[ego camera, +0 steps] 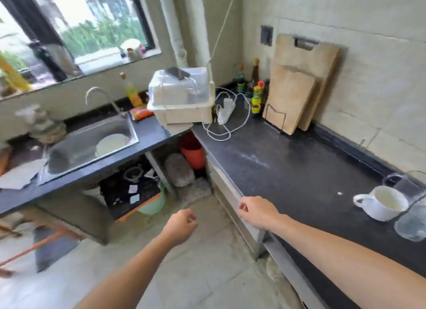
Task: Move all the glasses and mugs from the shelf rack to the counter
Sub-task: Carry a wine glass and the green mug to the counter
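A white mug [383,203] stands on the dark counter [288,170] at the right, its handle turned left. Behind it sits a clear glass mug [402,184], and a clear glass [411,225] stands in front of it near the frame edge. My right hand [257,211] hovers over the counter's front edge, fingers curled, holding nothing. My left hand [181,225] is lower and to the left, above the floor, also curled and empty. No shelf rack with glasses shows in this view.
A lidded white dish box [182,98] with a phone on top sits at the counter's corner, beside a power strip and cables [227,111]. Bottles [255,96] and cutting boards [297,89] lean at the back wall. A sink [92,142] holding a white bowl lies left.
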Motion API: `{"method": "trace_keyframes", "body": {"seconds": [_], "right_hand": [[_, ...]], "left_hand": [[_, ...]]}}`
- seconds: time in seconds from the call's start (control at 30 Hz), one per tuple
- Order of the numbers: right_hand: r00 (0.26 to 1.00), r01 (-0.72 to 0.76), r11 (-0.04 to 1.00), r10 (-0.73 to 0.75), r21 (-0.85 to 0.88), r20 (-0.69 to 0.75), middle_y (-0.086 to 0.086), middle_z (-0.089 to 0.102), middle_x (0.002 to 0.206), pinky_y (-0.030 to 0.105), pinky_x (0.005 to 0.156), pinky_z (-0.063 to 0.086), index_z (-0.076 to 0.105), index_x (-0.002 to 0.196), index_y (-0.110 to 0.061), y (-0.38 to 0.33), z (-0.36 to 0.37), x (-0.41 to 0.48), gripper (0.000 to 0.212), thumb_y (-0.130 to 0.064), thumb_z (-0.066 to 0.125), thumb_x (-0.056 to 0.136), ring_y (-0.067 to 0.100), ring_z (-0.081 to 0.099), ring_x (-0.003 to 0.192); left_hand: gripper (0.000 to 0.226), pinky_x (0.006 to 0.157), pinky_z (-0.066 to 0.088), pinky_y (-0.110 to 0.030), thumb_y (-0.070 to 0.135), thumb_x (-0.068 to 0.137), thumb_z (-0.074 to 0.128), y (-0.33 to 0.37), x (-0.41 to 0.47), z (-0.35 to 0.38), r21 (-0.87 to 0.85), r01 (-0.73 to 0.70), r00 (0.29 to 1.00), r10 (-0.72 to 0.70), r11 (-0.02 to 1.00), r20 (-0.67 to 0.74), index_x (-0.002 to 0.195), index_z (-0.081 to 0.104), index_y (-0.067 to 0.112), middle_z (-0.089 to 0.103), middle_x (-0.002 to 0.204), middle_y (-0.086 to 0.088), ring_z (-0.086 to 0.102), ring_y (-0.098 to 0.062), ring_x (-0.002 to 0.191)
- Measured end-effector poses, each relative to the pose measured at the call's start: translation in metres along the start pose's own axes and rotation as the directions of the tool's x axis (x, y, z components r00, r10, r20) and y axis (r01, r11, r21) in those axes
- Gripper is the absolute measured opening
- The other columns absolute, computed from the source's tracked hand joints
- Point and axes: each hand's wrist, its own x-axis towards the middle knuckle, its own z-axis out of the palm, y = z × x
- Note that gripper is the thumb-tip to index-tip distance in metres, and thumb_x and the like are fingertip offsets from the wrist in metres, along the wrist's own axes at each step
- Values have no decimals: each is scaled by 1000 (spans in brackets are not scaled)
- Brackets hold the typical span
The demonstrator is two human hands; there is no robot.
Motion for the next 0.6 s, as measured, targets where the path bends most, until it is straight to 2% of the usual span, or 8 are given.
{"method": "trace_keyframes", "body": {"seconds": [0.1, 0.23, 0.3, 0.37, 0.5, 0.6], "right_hand": [[992, 125, 989, -123, -82, 24, 0, 71, 108, 34, 79, 49, 63, 102, -25, -81, 30, 15, 21, -37, 50, 91, 26, 63, 99], [970, 242, 963, -236, -121, 57, 1, 70, 109, 36, 83, 51, 63, 105, -24, -190, 79, 30, 23, -37, 49, 91, 26, 63, 100], [953, 302, 941, -293, -151, 79, 0, 70, 110, 35, 84, 51, 63, 107, -24, -243, 105, 36, 24, -37, 50, 91, 25, 63, 101], [930, 366, 913, -351, -179, 112, 0, 70, 111, 34, 85, 50, 63, 108, -24, -295, 130, 42, 25, -38, 50, 91, 24, 63, 102], [862, 505, 829, -470, -241, 189, -1, 69, 113, 34, 86, 49, 61, 111, -24, -388, 170, 54, 27, -40, 49, 93, 24, 62, 104], [814, 581, 768, -536, -271, 225, -1, 69, 112, 35, 87, 49, 60, 111, -24, -450, 192, 70, 28, -41, 50, 92, 24, 62, 103]], "left_hand": [[21, 70, 43, -25, 22, 85, 57, -81, -30, -40, -6, 85, 994, -86, 996, -65, 101, 67, 14, 70, 94, -4, 64, -23, 92], [22, 78, 49, -29, 24, 86, 53, -185, -72, -95, -10, 177, 975, -177, 984, -135, 102, 66, 15, 70, 100, -5, 62, -25, 98], [22, 78, 49, -30, 25, 87, 53, -234, -91, -124, -27, 218, 960, -219, 976, -175, 102, 65, 15, 69, 102, -6, 62, -25, 98], [21, 76, 50, -30, 26, 87, 54, -279, -111, -152, -56, 263, 938, -269, 963, -219, 101, 66, 14, 69, 101, -7, 63, -25, 95], [9, 82, 56, -35, 24, 88, 56, -352, -144, -194, -155, 343, 888, -373, 927, -267, 90, 64, 20, 68, 92, -2, 66, -22, 89], [18, 84, 54, -34, 26, 89, 55, -399, -158, -218, -199, 389, 849, -434, 900, -301, 102, 65, 18, 67, 101, -3, 64, -21, 94]]}}
